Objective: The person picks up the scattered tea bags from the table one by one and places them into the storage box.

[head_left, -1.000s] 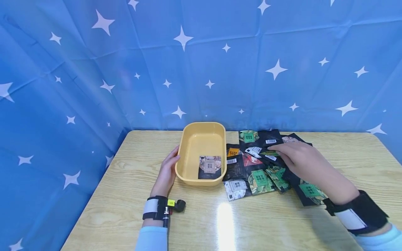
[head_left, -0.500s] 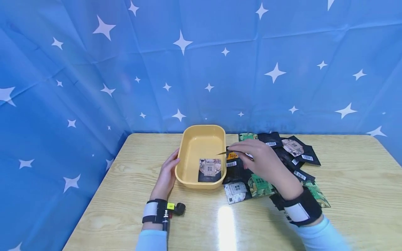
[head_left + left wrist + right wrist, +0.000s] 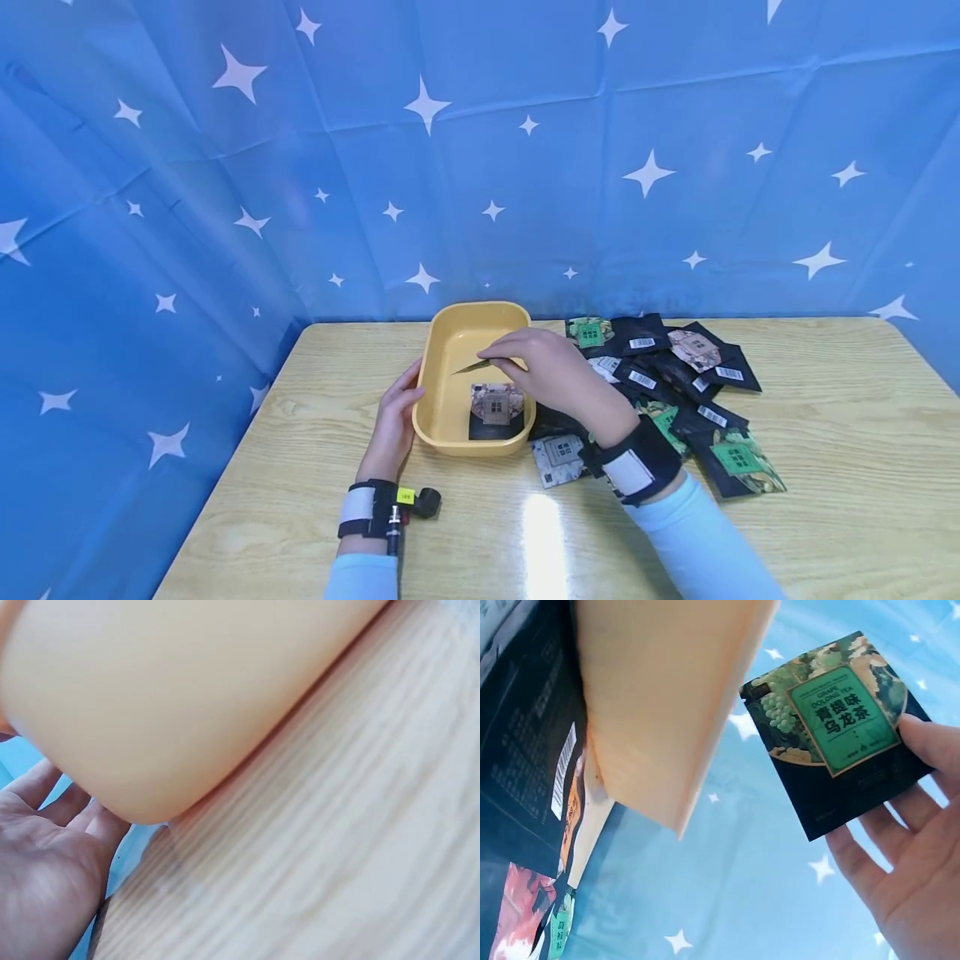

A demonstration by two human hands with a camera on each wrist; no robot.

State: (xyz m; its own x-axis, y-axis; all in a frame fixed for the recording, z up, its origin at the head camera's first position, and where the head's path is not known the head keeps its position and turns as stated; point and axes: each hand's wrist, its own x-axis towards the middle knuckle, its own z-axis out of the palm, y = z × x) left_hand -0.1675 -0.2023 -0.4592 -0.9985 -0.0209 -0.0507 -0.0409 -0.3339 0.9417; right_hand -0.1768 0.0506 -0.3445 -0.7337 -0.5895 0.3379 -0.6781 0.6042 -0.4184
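Note:
My right hand [image 3: 547, 371] is over a yellow plastic basin [image 3: 450, 396], pinching a tea sachet [image 3: 791, 780] by its edge between thumb and fingers. In the right wrist view the sachet is black, with a green label reading grape oolong tea and a picture of green grapes. From the head view it appears nearly edge-on. Inside the basin, near its front right corner, lies another sachet [image 3: 497, 408] with a pinkish label. My left hand [image 3: 393, 417] rests along the basin's left outer wall [image 3: 165, 705], fingers extended against it.
Right of the basin spreads a loose overlapping pile of black tea sachets [image 3: 731, 367], some face up and others with barcodes showing. A sachet with a white label [image 3: 558, 460] lies near the basin's front right corner. Behind the wooden table [image 3: 285, 467] hangs a blue star curtain [image 3: 480, 167].
My right hand has lifted a sachet from the pile and carried it left, over the basin. My left hand stays at the basin's side. The head view has shifted slightly.

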